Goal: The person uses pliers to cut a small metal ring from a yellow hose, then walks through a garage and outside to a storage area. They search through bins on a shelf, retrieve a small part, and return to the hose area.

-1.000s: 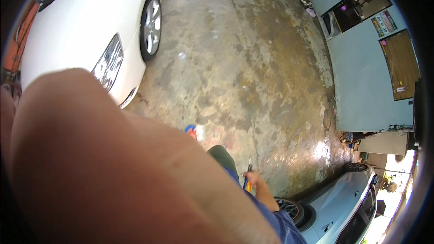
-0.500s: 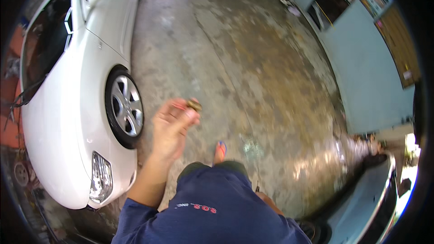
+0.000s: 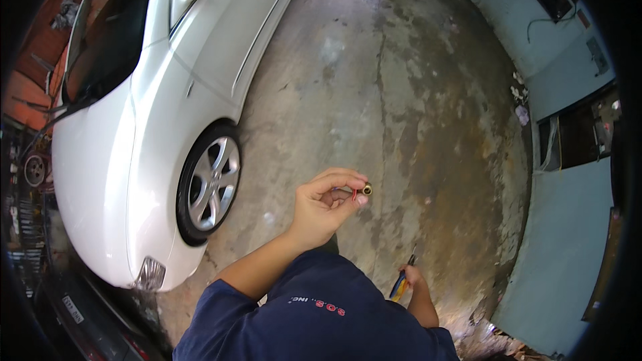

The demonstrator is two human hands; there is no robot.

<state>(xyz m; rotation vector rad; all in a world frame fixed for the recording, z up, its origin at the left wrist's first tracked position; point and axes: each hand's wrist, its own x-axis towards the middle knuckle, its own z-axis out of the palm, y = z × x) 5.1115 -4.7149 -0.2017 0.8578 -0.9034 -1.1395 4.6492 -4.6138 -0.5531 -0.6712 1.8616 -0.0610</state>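
1. The small brass fitting [image 3: 367, 190] is held up in front of the dark blue shirt [image 3: 314, 321], with the floor on view all around its free end.
2. It is gold-coloured and shiny, with a round rim and a dark hole at the end; a thin red piece [image 3: 355, 194] shows just beside it.
3. The left hand [image 3: 326, 206] pinches it between thumb and fingertips, the other fingers curled behind.
4. The right hand [image 3: 412, 274], lower and well apart, is closed around a hand tool [image 3: 398, 287] with blue and yellow handles, its thin dark tip pointing away from the body.
5. Stained concrete floor [image 3: 435, 127] stretches forward, a long crack [image 3: 382, 93] running along it.
6. The white car [image 3: 114, 174] edges the left side, its front wheel [image 3: 209, 184] nearest the left forearm.
7. A pale blue wall [image 3: 558, 227] bounds the right side.
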